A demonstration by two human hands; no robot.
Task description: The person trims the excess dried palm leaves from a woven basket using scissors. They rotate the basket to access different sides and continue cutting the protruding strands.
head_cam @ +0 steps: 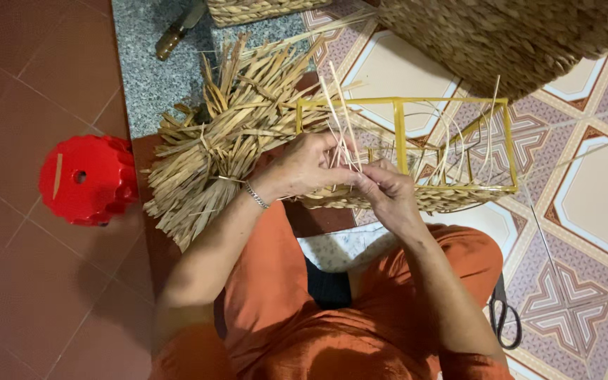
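Weaving straw strands along the near edge of a yellow wire frame (401, 134) held over the lap.

The left hand (302, 167) and right hand (383, 191) are meeting at the frame's near-left corner, both pinching thin upright straw strands (341, 119) above the half-woven base (431, 198); judging by this, the side weave is just starting, and the next move calls for keeping the strands taut. A bundle of dried straw (228, 134) is lying on the floor to the left, beside a red plastic stool (87, 179). Scissors (504, 318) are resting by the right knee. No packages or labels are showing.

Soft even light, slight blur
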